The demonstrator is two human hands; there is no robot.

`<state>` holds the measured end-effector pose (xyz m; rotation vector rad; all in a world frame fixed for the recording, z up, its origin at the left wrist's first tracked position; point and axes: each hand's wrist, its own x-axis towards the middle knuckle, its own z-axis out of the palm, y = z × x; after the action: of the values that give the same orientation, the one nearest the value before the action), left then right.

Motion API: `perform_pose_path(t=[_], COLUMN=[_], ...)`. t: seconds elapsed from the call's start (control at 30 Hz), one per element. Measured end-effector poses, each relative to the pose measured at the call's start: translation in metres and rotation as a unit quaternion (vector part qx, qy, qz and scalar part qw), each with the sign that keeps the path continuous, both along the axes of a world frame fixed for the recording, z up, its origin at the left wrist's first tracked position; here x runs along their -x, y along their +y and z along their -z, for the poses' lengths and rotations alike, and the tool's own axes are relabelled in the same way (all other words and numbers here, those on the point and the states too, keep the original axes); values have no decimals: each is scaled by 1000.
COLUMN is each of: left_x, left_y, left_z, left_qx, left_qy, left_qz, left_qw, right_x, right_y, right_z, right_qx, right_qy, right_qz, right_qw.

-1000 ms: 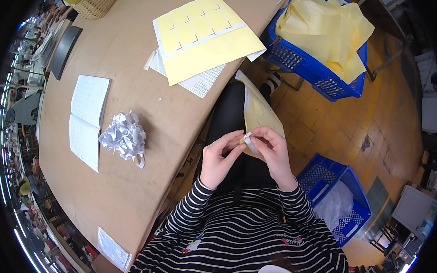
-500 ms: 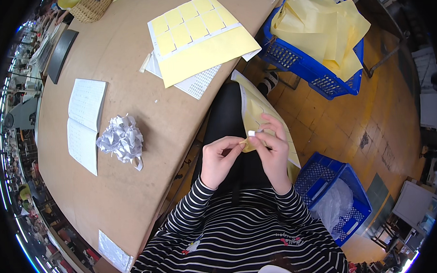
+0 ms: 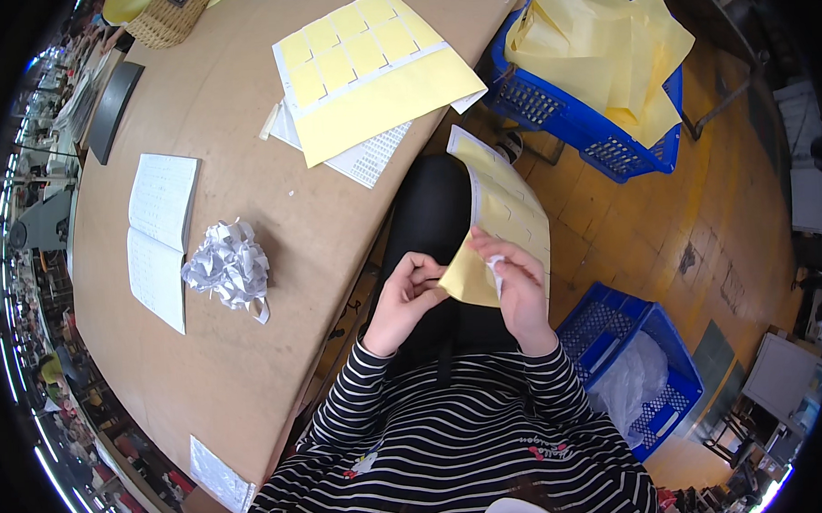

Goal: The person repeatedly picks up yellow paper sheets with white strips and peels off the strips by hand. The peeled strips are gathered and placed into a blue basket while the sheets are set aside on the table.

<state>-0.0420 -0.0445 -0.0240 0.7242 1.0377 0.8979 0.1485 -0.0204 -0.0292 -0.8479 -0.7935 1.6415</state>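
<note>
A yellow sticker sheet (image 3: 509, 193) with a white margin and dark corner marks lies across my lap and curls up at its near end. My left hand (image 3: 406, 303) is closed, pinching the sheet's near left corner between thumb and fingers. Against the curled end rests my right hand (image 3: 520, 293), its fingers bent around a small white piece (image 3: 495, 264), perhaps crumpled paper; most of it is hidden. On the table to the left sits a crumpled bunch of white paper strips (image 3: 230, 269).
More yellow sheets (image 3: 368, 121) lie on the brown table (image 3: 278, 372), beside an open notebook (image 3: 158, 240). A blue crate (image 3: 589, 134) of yellow sheets stands at far right, another blue crate (image 3: 661, 411) with clear plastic at near right. A wicker basket (image 3: 169, 19) sits far left.
The sheet's near end has come up and now shows as a broad curl between my hands. My right hand has turned and flattened toward it, keeping the white piece; the left still pinches the corner.
</note>
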Motion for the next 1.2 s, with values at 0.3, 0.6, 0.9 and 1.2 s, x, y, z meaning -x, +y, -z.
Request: perform_pose_path(t=[0.3,0.6,0.9,1.2], left_x=[6,12,16,17], left_y=[16,0,-7,-7], left_z=[-21,-12,-11,-13], left_qx=[-56,-44,-63,-16], left_qy=[175,211,251,209], left_qz=[76,131,256,396], left_qw=[980,968,931,894], right_x=[11,-38,-44,-12], right_y=[-3,11,7,1], right_z=[-3,6,-14,-3], right_qx=[-17,82,-69,-230], right_qy=[40,272,-290,-473], right_qz=[56,199,10,-107], right_qw=[997,938,955,844])
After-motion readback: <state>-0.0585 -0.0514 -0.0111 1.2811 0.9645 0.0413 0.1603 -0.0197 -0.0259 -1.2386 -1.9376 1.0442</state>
